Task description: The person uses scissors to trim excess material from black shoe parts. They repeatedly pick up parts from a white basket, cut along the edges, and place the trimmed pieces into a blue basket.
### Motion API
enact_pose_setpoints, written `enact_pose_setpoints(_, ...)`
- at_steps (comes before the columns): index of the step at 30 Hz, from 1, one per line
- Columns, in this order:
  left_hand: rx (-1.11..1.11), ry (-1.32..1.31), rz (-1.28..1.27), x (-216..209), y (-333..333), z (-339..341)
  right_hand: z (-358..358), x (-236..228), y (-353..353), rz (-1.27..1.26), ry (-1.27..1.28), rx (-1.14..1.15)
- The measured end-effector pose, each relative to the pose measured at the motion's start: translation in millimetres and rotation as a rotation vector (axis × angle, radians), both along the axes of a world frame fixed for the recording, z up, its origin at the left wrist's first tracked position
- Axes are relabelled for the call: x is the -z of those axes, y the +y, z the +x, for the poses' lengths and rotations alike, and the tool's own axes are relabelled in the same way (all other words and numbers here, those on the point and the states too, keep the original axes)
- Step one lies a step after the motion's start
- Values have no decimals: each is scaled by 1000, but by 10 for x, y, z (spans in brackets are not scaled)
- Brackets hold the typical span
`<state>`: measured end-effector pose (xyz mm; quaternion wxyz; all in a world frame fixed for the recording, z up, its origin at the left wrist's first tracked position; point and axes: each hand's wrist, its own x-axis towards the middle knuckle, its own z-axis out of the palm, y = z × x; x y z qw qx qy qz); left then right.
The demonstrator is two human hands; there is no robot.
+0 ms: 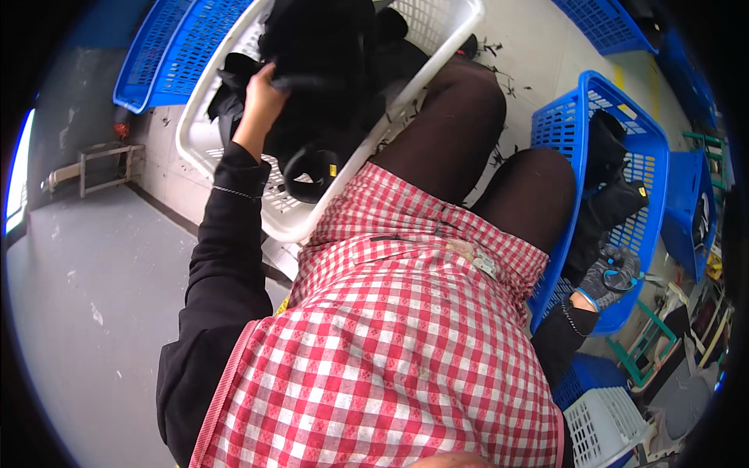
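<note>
My bare left hand (pixel 265 100) is at the left side of a white plastic basket (pixel 285 222), its fingers closed on a black boot-like piece (pixel 312 47); the fingertips are partly hidden by dark material. Below it in the same basket lies a black tube-shaped piece (pixel 310 173) with a small yellow tag. My right hand (pixel 608 279), in a grey glove with a blue cuff, is at the near end of a blue basket (pixel 581 117). It is closed around small scissors (pixel 624 281) with blue ring handles. Beside it, black boot-like pieces (pixel 612 207) lie in the blue basket.
Blue baskets (pixel 160 54) stand beyond the white one at the upper left. A low metal frame (pixel 109 168) stands on the grey floor (pixel 101 312) at left. Black scraps (pixel 503 74) litter the pale floor. A white basket (pixel 605 425) is at lower right.
</note>
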<state>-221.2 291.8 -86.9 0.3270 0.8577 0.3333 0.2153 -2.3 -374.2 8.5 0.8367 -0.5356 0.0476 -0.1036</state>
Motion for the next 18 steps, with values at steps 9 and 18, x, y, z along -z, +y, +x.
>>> enact_pose_setpoints(9, 218, -468, -825, -1082, -1007, 746, -459, -245, 1236, -262, 70, -408)
enact_pose_setpoints(18, 648, -169, -42, -788, -2705, 920, -758, -154, 1386, -577, -43, -463)
